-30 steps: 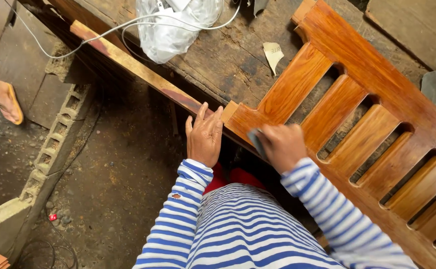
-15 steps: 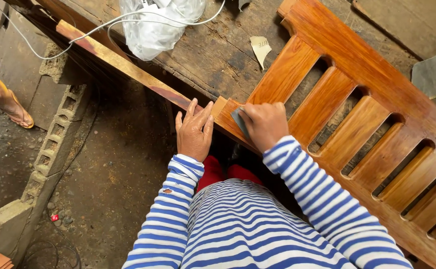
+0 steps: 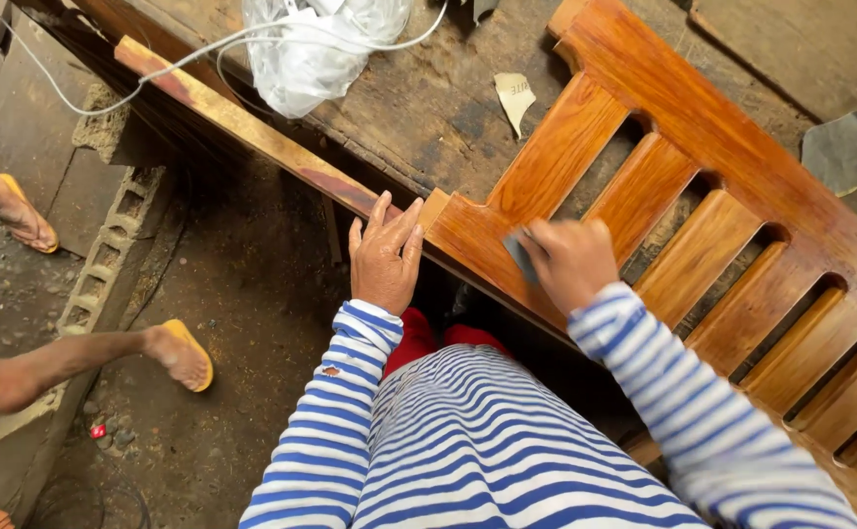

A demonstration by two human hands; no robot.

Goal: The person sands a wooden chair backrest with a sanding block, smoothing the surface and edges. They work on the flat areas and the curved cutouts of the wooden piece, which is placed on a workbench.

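Slatted wooden panel [image 3: 703,167], glossy orange-brown, runs diagonally from top centre to lower right, lying on a dark worn workbench [image 3: 418,108]. White plastic bag [image 3: 311,49] with a white cable across it sits at top centre. Another person's sandalled foot [image 3: 178,355] at lower left. Right hand [image 3: 570,263] clenched on a small grey sanding pad [image 3: 519,257], pressed to the panel's lower rail, frame centre. Left hand [image 3: 385,257] released, fingers spread flat at the panel's corner. Sandpaper scrap [image 3: 514,98] lies above on the bench.

I see a rough woodworking shop: a scarred plank workbench [image 3: 428,108], sandpaper scraps [image 3: 514,98], a varnished slatted panel [image 3: 703,186], dirt floor [image 3: 242,323].
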